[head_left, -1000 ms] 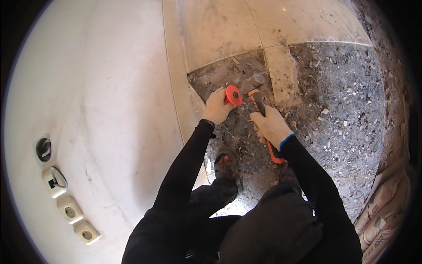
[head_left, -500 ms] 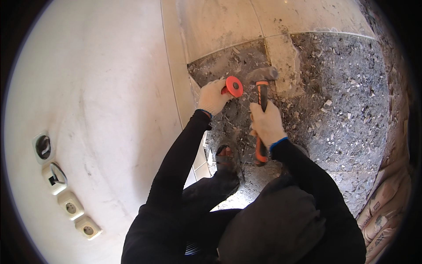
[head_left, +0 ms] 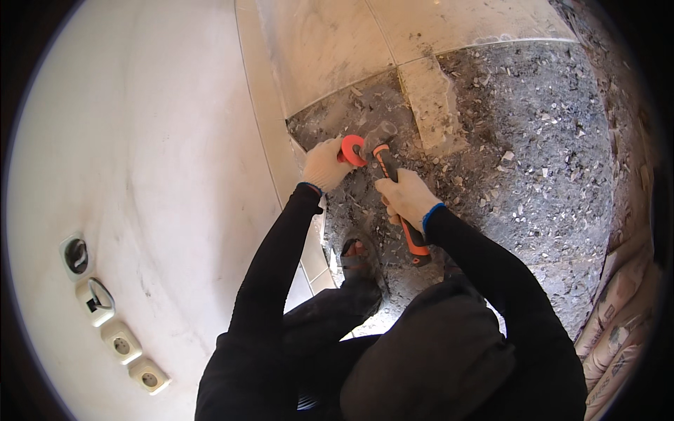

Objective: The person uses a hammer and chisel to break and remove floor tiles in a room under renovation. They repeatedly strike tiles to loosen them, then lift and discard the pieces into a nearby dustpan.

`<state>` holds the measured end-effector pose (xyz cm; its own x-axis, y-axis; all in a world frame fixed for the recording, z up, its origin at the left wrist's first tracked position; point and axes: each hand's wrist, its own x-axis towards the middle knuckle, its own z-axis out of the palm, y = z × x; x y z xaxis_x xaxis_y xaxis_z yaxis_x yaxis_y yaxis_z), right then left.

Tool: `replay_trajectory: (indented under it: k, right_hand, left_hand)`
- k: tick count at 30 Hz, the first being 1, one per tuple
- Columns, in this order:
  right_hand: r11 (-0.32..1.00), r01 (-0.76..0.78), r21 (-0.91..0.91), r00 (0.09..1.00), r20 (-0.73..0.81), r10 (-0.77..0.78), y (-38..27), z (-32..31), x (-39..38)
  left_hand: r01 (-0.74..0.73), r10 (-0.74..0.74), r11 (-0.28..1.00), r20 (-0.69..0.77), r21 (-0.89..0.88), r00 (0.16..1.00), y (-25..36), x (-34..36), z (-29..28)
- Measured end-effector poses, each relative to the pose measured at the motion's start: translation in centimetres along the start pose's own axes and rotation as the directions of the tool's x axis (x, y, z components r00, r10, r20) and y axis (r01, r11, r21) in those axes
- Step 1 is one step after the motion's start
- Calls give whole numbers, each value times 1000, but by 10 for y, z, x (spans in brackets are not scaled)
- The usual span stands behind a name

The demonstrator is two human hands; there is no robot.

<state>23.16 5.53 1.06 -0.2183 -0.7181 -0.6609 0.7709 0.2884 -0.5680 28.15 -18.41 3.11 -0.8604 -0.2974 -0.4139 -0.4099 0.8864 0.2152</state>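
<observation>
My left hand point(head_left: 325, 165), in a pale knit glove, is closed round a chisel point(head_left: 350, 151) beside the wall base. The chisel's round red guard faces up; its blade is hidden beneath the hand. In my right hand point(head_left: 409, 196), also gloved, is a hammer point(head_left: 415, 242) with an orange and black handle, gripped about midway. The hammer's grey head is slightly blurred and lies right at the guard's right side, over the chisel's struck end. Whether they touch I cannot tell.
Broken, rough floor point(head_left: 544, 154) strewn with tile chips spreads to the right. A leftover tile strip point(head_left: 432, 105) and whole beige tiles point(head_left: 330, 42) lie at the far side. Sockets point(head_left: 121, 344) sit on the left wall. Filled sacks point(head_left: 618, 309) lie at right. My sandalled foot point(head_left: 357, 252) stands near.
The hammer head has swung left and down from beside the tile strip to the chisel's guard. The whole view has shifted slightly; both hands keep their holds.
</observation>
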Motion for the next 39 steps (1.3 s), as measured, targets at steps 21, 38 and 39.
replay_trajectory:
  k: [21,38,39]
  right_hand:
    - [972,135,194,965,-248,-85,6,12,8]
    - [979,183,92,956,-248,-155,-5,17,6]
    - [985,153,81,967,-219,-132,-3,19,7]
  left_hand:
    - [40,-49,994,87,100,995,-4,3,-9]
    - [14,-30,981,82,191,996,-2,5,-14]
    - [12,-27,981,72,192,997,-2,6,-13]
